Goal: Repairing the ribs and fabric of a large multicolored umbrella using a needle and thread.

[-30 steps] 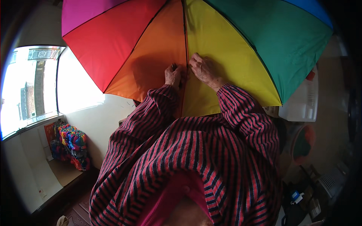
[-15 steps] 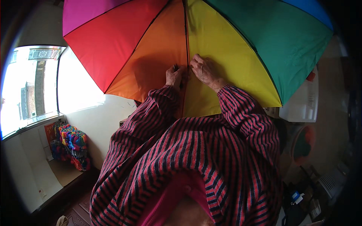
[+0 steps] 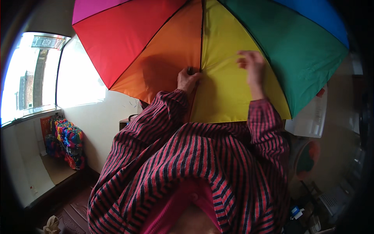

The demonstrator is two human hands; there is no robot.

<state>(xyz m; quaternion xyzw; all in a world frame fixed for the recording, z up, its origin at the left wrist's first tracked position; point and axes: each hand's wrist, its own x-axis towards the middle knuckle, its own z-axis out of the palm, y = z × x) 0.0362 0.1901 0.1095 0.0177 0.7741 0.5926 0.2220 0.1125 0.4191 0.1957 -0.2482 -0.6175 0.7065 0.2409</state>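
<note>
Head view: left hand (image 3: 187, 80) grips umbrella (image 3: 163, 50); right hand (image 3: 253, 64) raised.

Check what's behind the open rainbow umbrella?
The rainbow umbrella hides most of what lies past it. Only a white box-like thing pokes out below its green edge. The left hand grips at the seam.

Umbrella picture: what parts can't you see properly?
Head view only:
- Umbrella handle and shaft: hidden behind its own open canopy.
- Umbrella top and right rim: cut off by the picture edge.
- What the left hand pinches at the orange-yellow seam: too small to tell.
- Right hand fingers: blurred, so touching the yellow panel or not is unclear.
- Floor below: covered by the striped sleeves.
</note>
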